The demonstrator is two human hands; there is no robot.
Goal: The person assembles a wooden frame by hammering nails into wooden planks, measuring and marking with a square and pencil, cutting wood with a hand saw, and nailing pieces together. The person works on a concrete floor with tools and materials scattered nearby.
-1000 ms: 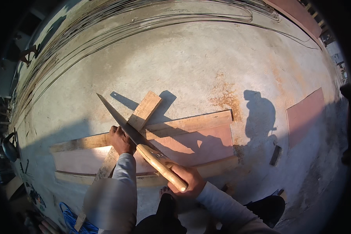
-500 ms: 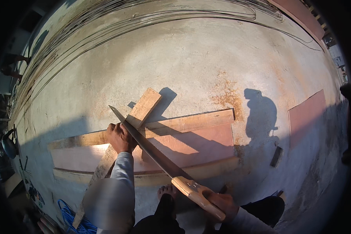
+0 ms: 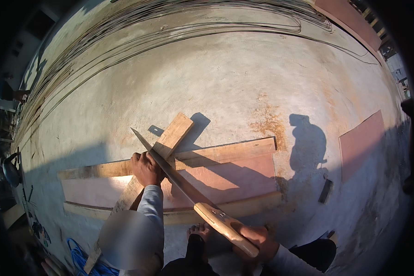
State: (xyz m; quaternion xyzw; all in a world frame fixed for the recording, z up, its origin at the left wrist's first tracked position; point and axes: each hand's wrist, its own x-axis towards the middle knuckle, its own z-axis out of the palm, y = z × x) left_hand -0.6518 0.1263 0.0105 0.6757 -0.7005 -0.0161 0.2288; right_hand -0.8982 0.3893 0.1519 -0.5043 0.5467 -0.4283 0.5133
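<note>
A handsaw [image 3: 175, 178] with a pale wooden handle slants across a length of timber [image 3: 174, 133]. My right hand [image 3: 258, 240] grips the saw's handle at the lower right, and its blade runs far left, past my left hand. Closed over the timber just left of the blade, my left hand [image 3: 146, 169] presses it from above. The timber lies diagonally across a framed panel of reddish plywood [image 3: 96, 187] with a wooden batten [image 3: 234, 151] along its far edge. How deep the teeth sit in the timber I cannot tell.
My bare foot [image 3: 198, 231] is by the panel's near edge. Long bundled steel rods [image 3: 138, 48] lie across the far concrete floor. At right are a plywood sheet [image 3: 361, 145] and a small dark block [image 3: 325, 191]; a blue coil [image 3: 79, 257] lies lower left.
The saw has slid forward, toward the far left, along the timber, my right hand moving with it. My left hand keeps its hold. The whole view has shifted slightly.
</note>
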